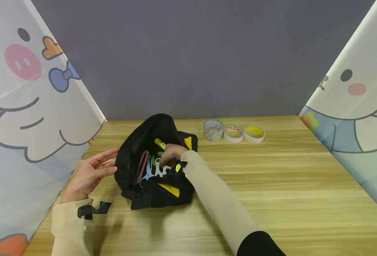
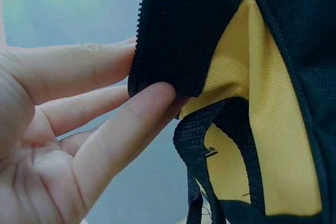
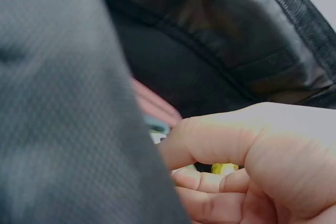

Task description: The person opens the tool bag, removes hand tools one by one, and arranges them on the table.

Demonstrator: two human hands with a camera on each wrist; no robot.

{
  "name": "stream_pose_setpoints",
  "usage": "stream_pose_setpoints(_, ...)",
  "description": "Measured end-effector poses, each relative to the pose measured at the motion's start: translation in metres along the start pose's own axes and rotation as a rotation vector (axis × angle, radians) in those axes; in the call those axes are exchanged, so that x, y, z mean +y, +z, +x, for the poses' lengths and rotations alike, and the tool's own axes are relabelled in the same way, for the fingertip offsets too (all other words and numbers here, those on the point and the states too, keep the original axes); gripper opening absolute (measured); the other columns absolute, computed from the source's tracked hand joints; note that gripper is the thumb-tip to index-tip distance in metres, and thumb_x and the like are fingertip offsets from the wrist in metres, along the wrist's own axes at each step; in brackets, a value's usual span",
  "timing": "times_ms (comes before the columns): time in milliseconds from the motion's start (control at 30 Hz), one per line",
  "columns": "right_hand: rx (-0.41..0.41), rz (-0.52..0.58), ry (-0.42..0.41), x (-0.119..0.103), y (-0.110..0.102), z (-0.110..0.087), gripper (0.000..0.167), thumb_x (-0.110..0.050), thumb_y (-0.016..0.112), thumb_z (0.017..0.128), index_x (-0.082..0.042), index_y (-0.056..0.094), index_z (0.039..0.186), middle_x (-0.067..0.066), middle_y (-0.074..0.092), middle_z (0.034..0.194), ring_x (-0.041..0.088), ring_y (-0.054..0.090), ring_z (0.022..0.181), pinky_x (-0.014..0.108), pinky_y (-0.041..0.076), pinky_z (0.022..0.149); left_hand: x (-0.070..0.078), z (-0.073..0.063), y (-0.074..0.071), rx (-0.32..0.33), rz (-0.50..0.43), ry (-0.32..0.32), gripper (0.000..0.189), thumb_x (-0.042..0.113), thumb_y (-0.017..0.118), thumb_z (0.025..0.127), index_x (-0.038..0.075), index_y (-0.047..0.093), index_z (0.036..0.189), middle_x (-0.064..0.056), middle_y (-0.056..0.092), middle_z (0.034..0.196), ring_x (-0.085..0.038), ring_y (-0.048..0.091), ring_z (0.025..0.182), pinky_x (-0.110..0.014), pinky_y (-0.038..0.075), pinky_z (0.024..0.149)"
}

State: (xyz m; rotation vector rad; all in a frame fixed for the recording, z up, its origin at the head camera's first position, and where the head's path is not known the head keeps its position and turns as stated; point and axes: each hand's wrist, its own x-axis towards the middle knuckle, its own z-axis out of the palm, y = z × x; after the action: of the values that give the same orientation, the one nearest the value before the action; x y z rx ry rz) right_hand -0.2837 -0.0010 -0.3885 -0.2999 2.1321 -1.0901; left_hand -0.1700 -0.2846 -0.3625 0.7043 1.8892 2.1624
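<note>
A black fabric bag with yellow side panels lies gaping on the table. My left hand pinches its left rim; in the left wrist view the thumb lies over the zippered edge with fingers behind. My right hand reaches down inside the bag, fingers bent, at white-handled scissors. A bag flap hides its fingertips in the right wrist view, so whether it grips anything is unclear. Beside the white scissors are light-blue scissors, a long dull-red item and a yellow tube-like item.
Right of the bag, a clear tape roll and two white tape rolls, one with a red-printed core and one with a yellow core, stand in a row. A grey panel rises behind the wooden table.
</note>
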Motion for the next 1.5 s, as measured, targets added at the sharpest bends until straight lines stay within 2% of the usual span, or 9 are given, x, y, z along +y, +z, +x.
stream_pose_setpoints(167, -0.037, -0.01, -0.044, -0.004, -0.006, -0.004, 0.027, -0.003, 0.073, 0.084, -0.008, 0.062, 0.06, 0.005, 0.062, 0.067, 0.019, 0.061, 0.058, 0.027, 0.055, 0.056, -0.001, 0.0, 0.001, 0.001, -0.003, -0.003, 0.059, -0.021, 0.05, 0.094, 0.007, 0.052, 0.145, 0.003, 0.059, 0.135, -0.013, 0.063, 0.113, -0.023, 0.054, 0.087)
stream_pose_setpoints(367, -0.093, -0.044, -0.06, -0.01, -0.012, -0.01, 0.028, 0.0, 0.071, 0.089, -0.007, 0.058, 0.066, 0.005, 0.057, 0.064, 0.017, 0.061, 0.057, 0.026, 0.054, 0.055, -0.002, 0.0, 0.001, 0.006, 0.001, -0.008, 0.059, -0.02, 0.05, 0.094, 0.009, 0.053, 0.145, 0.004, 0.059, 0.135, -0.013, 0.062, 0.113, -0.024, 0.054, 0.087)
stream_pose_setpoints(667, -0.08, -0.052, -0.093, -0.021, -0.018, -0.023, 0.008, 0.002, 0.069, 0.091, 0.0, 0.061, 0.092, 0.011, 0.062, 0.075, 0.02, 0.062, 0.055, 0.03, 0.056, 0.054, -0.004, 0.0, 0.0, 0.013, 0.011, 0.002, 0.059, -0.021, 0.05, 0.094, 0.007, 0.052, 0.146, 0.004, 0.058, 0.136, -0.012, 0.062, 0.114, -0.023, 0.054, 0.087)
stream_pose_setpoints(800, -0.078, -0.072, -0.116, -0.025, -0.021, -0.03, 0.016, 0.002, 0.067, 0.093, 0.004, 0.061, 0.107, 0.012, 0.063, 0.083, 0.021, 0.064, 0.058, 0.032, 0.057, 0.057, -0.004, 0.0, 0.0, 0.019, 0.016, 0.004, 0.06, -0.021, 0.05, 0.094, 0.008, 0.052, 0.146, 0.005, 0.058, 0.136, -0.011, 0.061, 0.114, -0.023, 0.054, 0.087)
stream_pose_setpoints(900, -0.067, -0.072, -0.14, -0.026, -0.024, -0.033, 0.022, 0.002, 0.067, 0.093, 0.005, 0.059, 0.114, 0.013, 0.064, 0.081, 0.022, 0.064, 0.059, 0.034, 0.058, 0.059, -0.004, 0.001, 0.0, 0.013, 0.014, 0.011, 0.059, -0.021, 0.05, 0.094, 0.007, 0.051, 0.146, 0.004, 0.058, 0.136, -0.011, 0.061, 0.115, -0.023, 0.053, 0.088)
stream_pose_setpoints(1133, -0.032, 0.002, -0.235, -0.03, -0.029, -0.041, 0.017, 0.005, 0.068, 0.09, 0.005, 0.061, 0.105, 0.012, 0.063, 0.068, 0.021, 0.062, 0.055, 0.036, 0.059, 0.06, -0.006, 0.002, 0.002, -0.016, -0.01, 0.035, 0.059, -0.022, 0.048, 0.094, 0.004, 0.05, 0.147, 0.002, 0.058, 0.135, -0.013, 0.063, 0.111, -0.023, 0.054, 0.087)
stream_pose_setpoints(1500, 0.051, 0.175, -0.335, -0.039, -0.038, -0.054, 0.024, 0.01, 0.069, 0.088, 0.008, 0.06, 0.11, 0.009, 0.068, 0.077, 0.018, 0.065, 0.056, 0.038, 0.06, 0.061, -0.006, 0.003, 0.002, -0.034, -0.019, 0.043, 0.059, -0.022, 0.047, 0.094, 0.003, 0.049, 0.147, 0.001, 0.058, 0.136, -0.013, 0.063, 0.112, -0.023, 0.054, 0.087)
